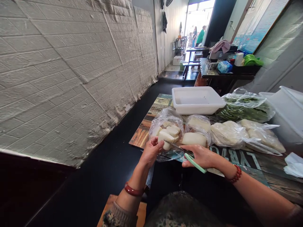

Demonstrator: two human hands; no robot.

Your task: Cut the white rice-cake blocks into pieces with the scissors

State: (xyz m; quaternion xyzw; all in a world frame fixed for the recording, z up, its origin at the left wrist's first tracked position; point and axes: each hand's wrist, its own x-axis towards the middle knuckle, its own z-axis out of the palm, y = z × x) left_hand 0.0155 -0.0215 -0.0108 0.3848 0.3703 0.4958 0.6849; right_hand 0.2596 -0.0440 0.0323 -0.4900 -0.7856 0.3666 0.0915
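Observation:
My left hand (151, 151) pinches a thick white slab (165, 138), soft-looking like rice cake or dough, over an open clear plastic bag (153, 121). In my right hand (201, 155) is a pair of scissors (195, 163) with pale green handles, its blades reaching to the slab's lower right edge. More white pieces (174, 129) lie in the bag just behind the slab. Right of them, a whole white block (194, 139) sits partly in another clear bag (198, 123). What the blades touch is partly hidden by the slab.
Behind the bags stands a white plastic tub (196, 108). Farther right on the wooden table (139, 134) are bagged pale blocks (228, 134), a bag of green vegetables (246, 110), a translucent bin (287, 110) and crumpled white tissue (294, 164). A textured brick-pattern wall (82, 63) rises at left.

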